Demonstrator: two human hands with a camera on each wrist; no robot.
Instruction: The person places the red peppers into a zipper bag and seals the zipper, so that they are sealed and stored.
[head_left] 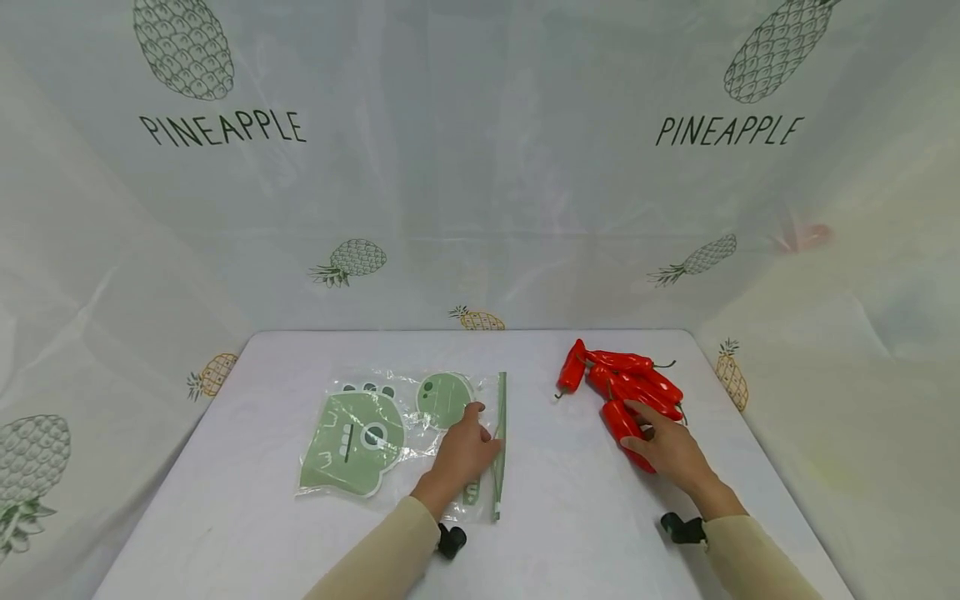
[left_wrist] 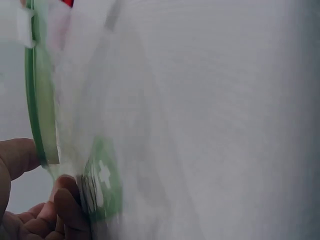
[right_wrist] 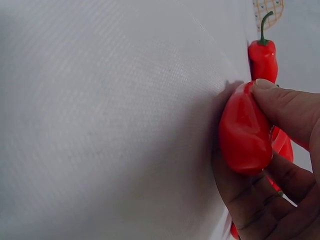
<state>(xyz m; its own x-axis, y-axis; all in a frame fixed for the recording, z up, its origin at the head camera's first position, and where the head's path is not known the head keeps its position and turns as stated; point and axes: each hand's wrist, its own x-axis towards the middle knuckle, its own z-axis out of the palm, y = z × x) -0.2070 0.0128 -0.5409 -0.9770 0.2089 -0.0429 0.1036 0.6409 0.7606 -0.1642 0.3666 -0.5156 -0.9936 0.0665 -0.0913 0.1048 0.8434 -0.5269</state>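
Nothing bagged yet: clear green-printed zip bag is pinned flat on the white table by left hand, one glossy red chilli gripped in right hand at the pile.

sleeves: both arms come in from the bottom of the head view in long, plain, pale beige fabric sleeves, no print or logo, ending right at the wrists

left hand: bare, no glove, no ring or watch visible

right hand: bare too, nothing worn on the fingers as far as the wrist view shows

left wrist gear: small black rounded wrist-camera mount poking out from under the left cuff, matte plastic look

right wrist gear: same kind of small black mount sitting at the right cuff

cables, screws: can't make any out
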